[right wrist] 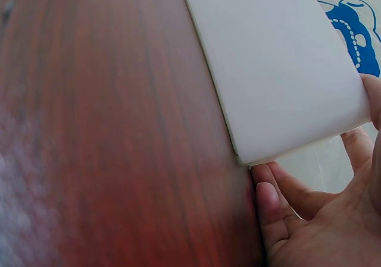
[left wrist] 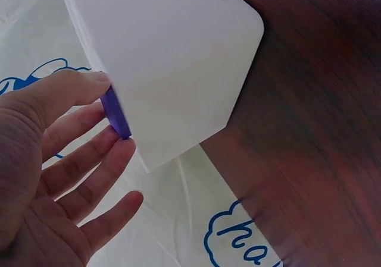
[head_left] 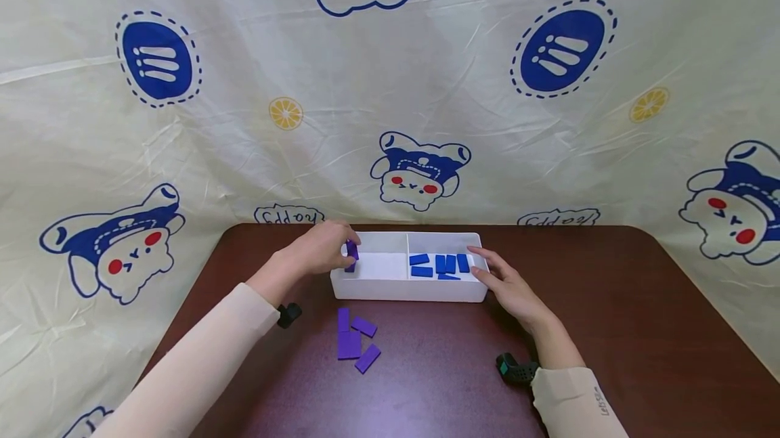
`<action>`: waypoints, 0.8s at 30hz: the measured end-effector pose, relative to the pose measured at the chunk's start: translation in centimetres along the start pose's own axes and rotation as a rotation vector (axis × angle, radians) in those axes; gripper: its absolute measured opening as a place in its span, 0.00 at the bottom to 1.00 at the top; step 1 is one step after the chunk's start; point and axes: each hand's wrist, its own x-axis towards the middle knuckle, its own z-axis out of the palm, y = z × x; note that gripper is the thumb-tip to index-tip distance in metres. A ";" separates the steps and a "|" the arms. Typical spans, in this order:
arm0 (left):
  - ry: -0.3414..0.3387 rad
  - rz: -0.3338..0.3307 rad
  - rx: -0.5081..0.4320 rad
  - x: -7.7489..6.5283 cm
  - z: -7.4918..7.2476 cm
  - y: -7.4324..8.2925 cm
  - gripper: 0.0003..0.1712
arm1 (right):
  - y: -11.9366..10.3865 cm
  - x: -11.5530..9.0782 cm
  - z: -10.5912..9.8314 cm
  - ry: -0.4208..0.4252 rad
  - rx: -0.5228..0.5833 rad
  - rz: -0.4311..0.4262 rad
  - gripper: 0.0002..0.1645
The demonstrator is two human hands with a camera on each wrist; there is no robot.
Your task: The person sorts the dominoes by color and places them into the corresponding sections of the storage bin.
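Observation:
A white two-compartment box (head_left: 409, 290) stands near the far edge of the table. My left hand (head_left: 317, 248) pinches purple blocks (head_left: 351, 256) between thumb and fingers over the box's left compartment. In the left wrist view a purple block (left wrist: 116, 112) shows beside the rim, between thumb and fingertips; how many I hold cannot be told. My right hand (head_left: 508, 289) holds the box's right end, with thumb and forefinger over the rim and other fingers outside the wall. Several blue blocks (head_left: 422, 272) lie in the right compartment. In front of the box, several purple blocks (head_left: 349, 345) lie on the table.
The box's divider (head_left: 407, 256) separates its two compartments. Behind the dark brown table (head_left: 451, 384) hangs a pale printed cloth (head_left: 341, 160). A black band (head_left: 516, 369) is on the right wrist, and a dark device (head_left: 289, 315) shows at the left wrist.

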 end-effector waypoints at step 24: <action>-0.102 -0.031 0.021 3.1 3.0 -0.4 0.19 | -0.2 -0.1 0.1 0.002 0.016 0.001 0.36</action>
